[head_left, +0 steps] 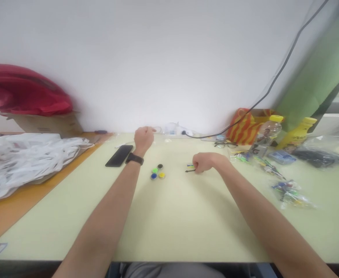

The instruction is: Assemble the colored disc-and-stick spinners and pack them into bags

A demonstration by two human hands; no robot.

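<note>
Black and blue sticks [190,170] jut from the tightly pinching right hand [203,162], 4 small pots [161,175] left of it, while the left hand [144,139] holds I cannot tell what.

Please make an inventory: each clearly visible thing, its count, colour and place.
Small round tubs: four, green, black, blue, yellow, centre
Slim sticks: at least two, dark and blue, centre right
Smartphone: one, black, left of centre
Eyeglasses: one pair, dark, back right
Bottles: two, clear and yellow, right
Striped bag: one, red-yellow, beside bottles
Clear packets: several, multicoloured contents, right
Small pack: one, blue, right
Bags: uncountable pile, white, left
Cardboard box: one, brown, back left
Fabric: one piece, red, on cardboard box
Cable: one, grey, back right
Table: one, pale yellow-green, foreground
Wall: one, white, behind
Wristwatch: one, black, left wrist
Left hand: one, bare, near wall
Right hand: one, bare, at sticks
</note>
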